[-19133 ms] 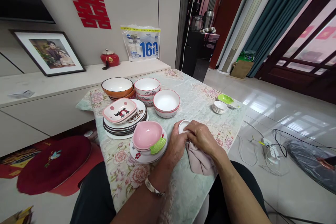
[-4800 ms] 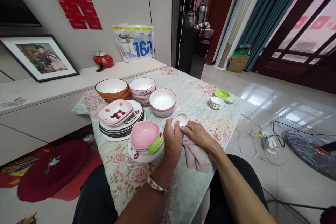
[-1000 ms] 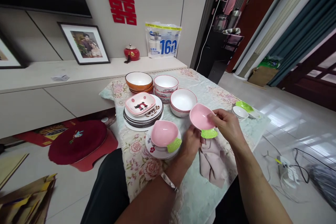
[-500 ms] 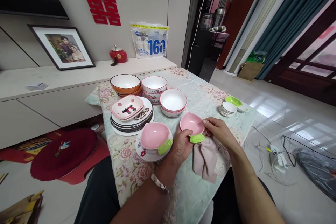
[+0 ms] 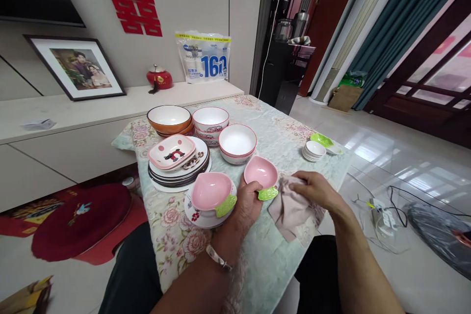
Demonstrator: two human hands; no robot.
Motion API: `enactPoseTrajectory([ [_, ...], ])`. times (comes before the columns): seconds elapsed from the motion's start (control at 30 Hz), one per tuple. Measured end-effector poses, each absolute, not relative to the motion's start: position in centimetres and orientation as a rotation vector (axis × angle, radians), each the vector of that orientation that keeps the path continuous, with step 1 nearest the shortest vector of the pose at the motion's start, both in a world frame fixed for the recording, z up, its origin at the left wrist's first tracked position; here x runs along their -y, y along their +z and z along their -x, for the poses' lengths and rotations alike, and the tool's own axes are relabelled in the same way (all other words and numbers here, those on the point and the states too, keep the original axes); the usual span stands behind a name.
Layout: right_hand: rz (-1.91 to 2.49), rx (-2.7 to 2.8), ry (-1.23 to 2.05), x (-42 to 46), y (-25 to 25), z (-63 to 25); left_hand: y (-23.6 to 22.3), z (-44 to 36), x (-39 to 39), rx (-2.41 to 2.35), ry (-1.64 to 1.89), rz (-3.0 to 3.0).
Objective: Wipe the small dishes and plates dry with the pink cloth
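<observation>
My left hand (image 5: 250, 201) grips a pink peach-shaped bowl (image 5: 260, 172) with a green leaf edge, thumb on its near side. To the right, my right hand (image 5: 312, 187) has its fingers closed on a pinkish-beige cloth (image 5: 290, 211) that lies on the table. A second pink peach-shaped bowl (image 5: 211, 191) rests on a small white plate (image 5: 198, 218) left of my left hand. Behind it is a stack of dark-rimmed plates (image 5: 176, 179) with a pink square dish (image 5: 171, 152) on top. A white red-rimmed bowl (image 5: 238, 142) sits beyond my left hand.
Orange bowls (image 5: 169, 117) and more red-rimmed bowls (image 5: 210, 118) stand at the table's back left. Small white dishes (image 5: 314, 149) and a green leaf-shaped dish (image 5: 321, 141) are near the right edge. A red stool (image 5: 84, 221) is left; a power strip (image 5: 382, 218) lies right.
My right hand has let go of the pink bowl, moved right and down, and taken hold of the cloth. The bowl stays in my left hand. The view has shifted slightly right.
</observation>
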State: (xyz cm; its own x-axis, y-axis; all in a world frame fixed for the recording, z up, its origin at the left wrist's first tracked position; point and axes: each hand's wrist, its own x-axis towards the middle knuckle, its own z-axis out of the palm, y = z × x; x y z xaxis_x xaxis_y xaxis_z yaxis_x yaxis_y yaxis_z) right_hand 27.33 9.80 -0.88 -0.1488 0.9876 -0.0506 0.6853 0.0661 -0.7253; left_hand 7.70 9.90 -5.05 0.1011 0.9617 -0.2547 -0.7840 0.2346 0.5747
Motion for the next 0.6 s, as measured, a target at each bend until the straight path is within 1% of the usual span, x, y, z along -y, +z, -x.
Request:
enactPoseTrajectory([
  [0.1, 1.581, 1.595, 0.74, -10.0, -0.1, -27.9, -4.9, -7.8, -9.7, -0.647, 1.298, -0.328],
  [0.17, 1.471, 1.544, 0.651, -10.0, 0.1, -26.8, -4.8, -7.8, -9.6, -0.66, 1.273, -0.356],
  [0.23, 1.408, 1.658, 0.498, -10.0, -0.1, -24.8, -4.6, -7.8, -9.5, -0.658, 1.252, -0.396],
  [0.27, 1.412, 1.744, 0.368, -9.9, -0.2, -23.7, -4.5, -7.8, -9.4, -0.646, 1.242, -0.416],
  [0.37, 1.586, 1.996, 0.013, -9.7, -0.8, -20.6, -4.0, -7.9, -9.2, -0.592, 1.215, -0.462],
  [0.43, 1.73, 2.108, -0.129, -9.6, -1.2, -19.3, -3.8, -7.9, -9.0, -0.58, 1.202, -0.481],
  [0.5, 1.804, 2.133, -0.161, -9.6, -1.5, -18.7, -3.6, -8.0, -8.9, -0.59, 1.203, -0.5],
  [0.6, 1.73, 2.07, -0.016, -10.1, -2.0, -18.7, -3.6, -8.0, -8.8, -0.601, 1.215, -0.506],
])
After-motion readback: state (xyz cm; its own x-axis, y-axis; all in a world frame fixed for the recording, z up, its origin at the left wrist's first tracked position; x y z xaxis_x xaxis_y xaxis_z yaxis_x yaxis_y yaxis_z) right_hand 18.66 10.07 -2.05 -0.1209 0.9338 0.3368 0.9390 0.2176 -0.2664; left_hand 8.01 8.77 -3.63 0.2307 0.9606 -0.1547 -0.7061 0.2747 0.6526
